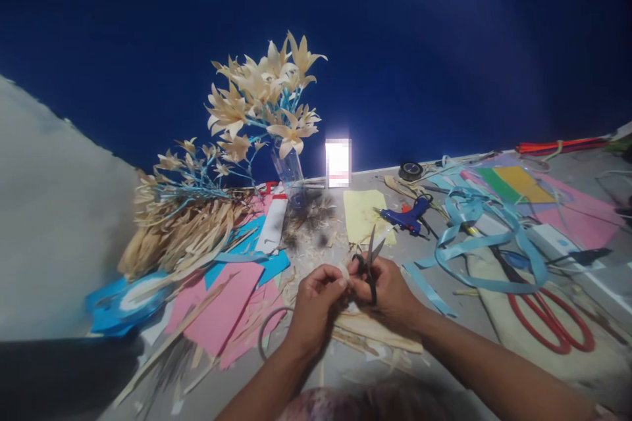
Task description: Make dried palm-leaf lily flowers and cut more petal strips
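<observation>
Scissors with dark handles sit in the right hand, just to the right of a small pale piece that lies at the fingertips of both hands. That sideways relation is the one that counts: the piece is left of the blades, outside their gap, and the right hand is the nearer to the scissors, since it carries them. The long axis of the scissors runs away from the person, blades up and leaning slightly right, tips parted in a narrow V, handle loops low among the fingers. The piece seems to rise from the pinch toward the far side, though it is too small and blurred for its long axis to be sure.

The left hand is closed to a narrow pinch, thumb and fingers on the piece. The right hand is narrow too, its thumb and fingertips meeting the left's at the piece while the scissors rest in its grasp.

Dried strips lie on the table below the hands, and beyond the blades a blue glue gun lies beside a yellow sheet, its nozzle pointing left
</observation>
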`<control>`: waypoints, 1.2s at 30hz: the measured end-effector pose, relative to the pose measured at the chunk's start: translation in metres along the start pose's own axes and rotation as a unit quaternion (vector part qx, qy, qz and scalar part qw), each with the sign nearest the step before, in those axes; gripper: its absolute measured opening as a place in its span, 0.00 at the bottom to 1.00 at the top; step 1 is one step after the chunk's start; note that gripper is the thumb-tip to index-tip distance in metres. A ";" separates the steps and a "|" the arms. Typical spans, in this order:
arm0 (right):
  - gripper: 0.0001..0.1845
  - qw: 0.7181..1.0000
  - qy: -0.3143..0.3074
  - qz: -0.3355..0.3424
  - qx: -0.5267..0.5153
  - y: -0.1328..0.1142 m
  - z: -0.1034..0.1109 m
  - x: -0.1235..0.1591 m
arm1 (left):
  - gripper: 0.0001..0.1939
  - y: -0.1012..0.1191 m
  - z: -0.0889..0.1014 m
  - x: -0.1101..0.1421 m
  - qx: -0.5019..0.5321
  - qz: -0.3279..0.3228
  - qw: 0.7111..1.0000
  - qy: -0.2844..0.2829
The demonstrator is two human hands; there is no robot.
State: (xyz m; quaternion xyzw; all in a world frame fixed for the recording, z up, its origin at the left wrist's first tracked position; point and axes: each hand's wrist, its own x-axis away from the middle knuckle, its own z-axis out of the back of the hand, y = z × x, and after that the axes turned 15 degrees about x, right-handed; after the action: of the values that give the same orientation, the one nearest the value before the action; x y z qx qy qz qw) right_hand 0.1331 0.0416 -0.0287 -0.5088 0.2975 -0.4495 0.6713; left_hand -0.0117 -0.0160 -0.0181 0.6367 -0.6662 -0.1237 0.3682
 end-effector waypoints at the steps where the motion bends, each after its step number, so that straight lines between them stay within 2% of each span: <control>1: 0.09 1.000 -0.001 0.000 0.005 0.000 0.000 0.000 | 0.10 -0.001 0.001 -0.001 -0.002 0.000 1.000 0.000; 5: 0.13 0.999 -0.022 -0.018 -0.034 -0.004 -0.001 0.000 | 0.11 -0.002 0.003 -0.002 -0.021 -0.001 1.000 0.007; 7: 0.15 0.997 -0.042 -0.033 -0.052 -0.007 0.000 0.000 | 0.11 -0.001 0.003 -0.002 -0.029 -0.024 0.999 0.026; 12: 0.22 0.984 -0.171 -0.034 -0.024 -0.011 -0.002 0.000 | 0.12 0.005 0.003 -0.001 -0.088 -0.126 0.984 0.086; 15: 0.24 0.974 -0.221 -0.049 -0.023 -0.011 -0.006 0.003 | 0.11 0.007 0.003 -0.002 -0.088 -0.147 0.980 0.097; 36: 0.21 0.968 -0.243 -0.069 -0.006 0.003 -0.008 0.003 | 0.12 0.009 0.003 -0.002 -0.063 -0.142 0.983 0.098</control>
State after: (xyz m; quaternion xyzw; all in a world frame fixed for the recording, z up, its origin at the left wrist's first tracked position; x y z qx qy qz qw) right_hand 0.1285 0.0353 -0.0336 -0.6260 0.0924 -0.3563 0.6875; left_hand -0.0201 -0.0139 -0.0150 0.7094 -0.5202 -0.1538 0.4499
